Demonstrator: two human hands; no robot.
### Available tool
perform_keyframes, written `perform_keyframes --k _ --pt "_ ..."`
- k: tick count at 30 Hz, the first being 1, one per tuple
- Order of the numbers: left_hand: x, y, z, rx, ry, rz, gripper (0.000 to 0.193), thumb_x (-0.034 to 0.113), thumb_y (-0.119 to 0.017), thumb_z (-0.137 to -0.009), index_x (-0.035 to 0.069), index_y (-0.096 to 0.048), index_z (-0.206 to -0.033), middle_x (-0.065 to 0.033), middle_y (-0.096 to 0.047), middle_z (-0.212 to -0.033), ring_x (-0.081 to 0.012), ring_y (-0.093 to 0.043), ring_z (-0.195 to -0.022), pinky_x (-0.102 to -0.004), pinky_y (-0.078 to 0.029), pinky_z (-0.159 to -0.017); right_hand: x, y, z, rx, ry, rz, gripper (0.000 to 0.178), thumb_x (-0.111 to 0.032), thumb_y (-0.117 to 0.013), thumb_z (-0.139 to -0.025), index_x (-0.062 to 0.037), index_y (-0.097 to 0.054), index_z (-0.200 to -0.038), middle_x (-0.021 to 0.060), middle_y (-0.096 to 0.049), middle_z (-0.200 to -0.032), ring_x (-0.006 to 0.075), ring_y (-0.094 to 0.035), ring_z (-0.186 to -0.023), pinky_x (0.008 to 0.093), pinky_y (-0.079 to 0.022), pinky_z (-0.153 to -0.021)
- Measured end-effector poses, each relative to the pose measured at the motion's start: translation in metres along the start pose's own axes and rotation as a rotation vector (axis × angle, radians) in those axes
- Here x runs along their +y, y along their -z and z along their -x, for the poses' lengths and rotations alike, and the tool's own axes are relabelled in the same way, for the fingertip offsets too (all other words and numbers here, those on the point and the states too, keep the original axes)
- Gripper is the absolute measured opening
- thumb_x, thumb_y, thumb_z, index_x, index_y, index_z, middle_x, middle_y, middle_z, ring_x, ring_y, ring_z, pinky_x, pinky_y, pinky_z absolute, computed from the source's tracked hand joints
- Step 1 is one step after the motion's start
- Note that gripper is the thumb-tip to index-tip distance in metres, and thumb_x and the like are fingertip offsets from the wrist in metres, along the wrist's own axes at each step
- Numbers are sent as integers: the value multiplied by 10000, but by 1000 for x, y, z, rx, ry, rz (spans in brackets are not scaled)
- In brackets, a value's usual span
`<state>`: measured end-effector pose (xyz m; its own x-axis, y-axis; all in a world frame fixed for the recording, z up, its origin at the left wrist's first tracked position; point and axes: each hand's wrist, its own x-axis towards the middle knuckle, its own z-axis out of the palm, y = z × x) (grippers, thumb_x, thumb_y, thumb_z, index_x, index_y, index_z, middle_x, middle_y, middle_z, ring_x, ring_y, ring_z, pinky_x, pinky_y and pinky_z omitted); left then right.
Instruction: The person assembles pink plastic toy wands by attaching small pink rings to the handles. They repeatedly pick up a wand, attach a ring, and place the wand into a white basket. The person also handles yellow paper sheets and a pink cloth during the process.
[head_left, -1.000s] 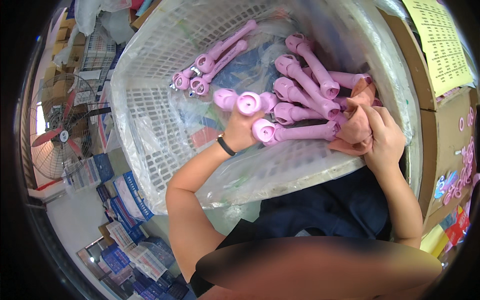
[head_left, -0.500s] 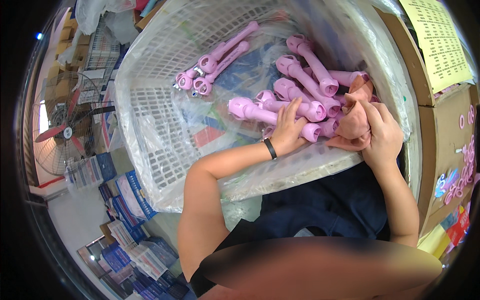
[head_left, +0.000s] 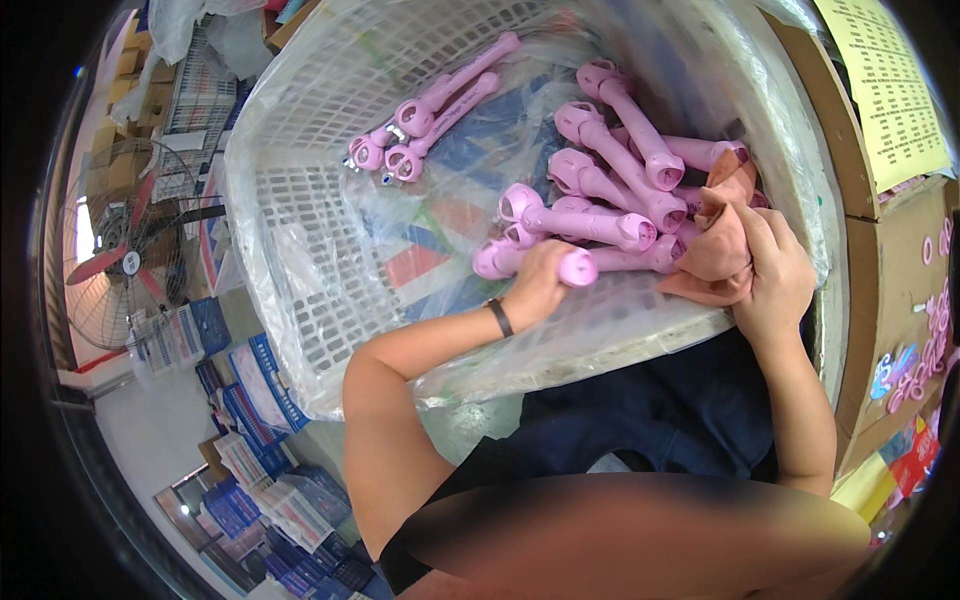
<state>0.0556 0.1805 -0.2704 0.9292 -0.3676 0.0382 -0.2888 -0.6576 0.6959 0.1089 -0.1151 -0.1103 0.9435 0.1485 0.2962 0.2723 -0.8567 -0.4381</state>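
My left hand [head_left: 537,286] is closed around a pink plastic tube piece [head_left: 578,267], whose rounded end pokes out beside my fingers. Most of that piece is hidden by the hand. In my right hand [head_left: 782,275] is a bunched peach-coloured cloth [head_left: 716,255], pinched near the basket's right side. Between and beyond the hands lies a pile of similar pink tube pieces [head_left: 610,185], each with a wide cut-out head. A few more pink pieces [head_left: 440,110], some with metal bits at their heads, rest apart at the far left. All are inside a plastic-lined white basket [head_left: 300,215].
A standing fan [head_left: 130,262] is at the left, with stacked blue and white boxes [head_left: 270,390] below it. Along the right side stands a cardboard box [head_left: 890,290] with small pink rings on it and a yellow printed sheet [head_left: 885,90] above.
My left hand has moved left and curled from spread fingers into a grip on a pink tube piece. Nearby pieces have shifted a little. My right hand still holds the cloth.
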Motion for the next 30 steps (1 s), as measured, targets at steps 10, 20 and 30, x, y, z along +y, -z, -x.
perform_keyframes --k 10,20,30 --pt "-32 13 -38 -429 79 395 617 219 -703 -822 13 -427 -1333 -187 -491 -1307 -318 -465 -1233 -405 -378 -1030 1 -1 0 -53 24 -3 420 -412 -531 -844 -78 -662 -1062 104 -633 -875 313 -623 -753 370 -487 -629" --pt "-280 105 -178 -137 454 -1104 433 314 -699 -779 101 -626 -1149 -191 -305 -1480 -387 -303 -1348 -506 -259 -1090 -4 3 -16 -220 20 -11 361 -192 -704 -693 -29 -661 -1011 133 -633 -808 293 -627 -689 344 -482 -603" --pt "-304 80 -233 -528 869 -1227 770 479 -799 -654 204 -541 -1325 -106 -270 -1499 -308 -282 -1374 -465 -177 -1137 -4 -4 -24 -296 20 12 403 -236 -797 -622 -83 -712 -984 44 -619 -755 200 -593 -606 302 -448 -517"
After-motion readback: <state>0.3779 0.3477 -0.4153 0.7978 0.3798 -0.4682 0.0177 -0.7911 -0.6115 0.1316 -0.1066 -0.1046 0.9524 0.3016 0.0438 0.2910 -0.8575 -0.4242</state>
